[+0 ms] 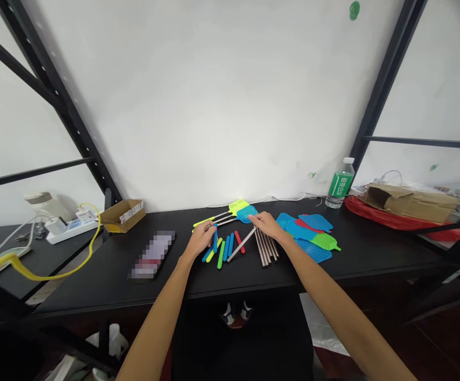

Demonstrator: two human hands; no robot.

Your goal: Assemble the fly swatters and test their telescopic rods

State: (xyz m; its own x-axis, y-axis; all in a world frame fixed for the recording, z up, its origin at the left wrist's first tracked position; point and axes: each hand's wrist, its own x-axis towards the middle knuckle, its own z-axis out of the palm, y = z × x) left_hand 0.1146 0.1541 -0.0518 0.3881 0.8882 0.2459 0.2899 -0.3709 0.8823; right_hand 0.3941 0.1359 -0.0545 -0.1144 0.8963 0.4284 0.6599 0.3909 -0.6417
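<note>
My left hand is closed on a blue plastic handle, which points down toward the tabletop. Pinched in the fingers of my right hand is the upper end of a thin metal tube, slanting down to the left. Below my left hand lie several loose handles, among them a green handle and a red handle. A bundle of metal tubes rests beneath my right hand. Behind both hands lie fly swatters with a yellow-green head and a blue head.
Loose swatter heads are piled right of the tubes. A water bottle and a torn cardboard box stand farther right. To the left are a phone, a small open carton, a power strip and a yellow cable.
</note>
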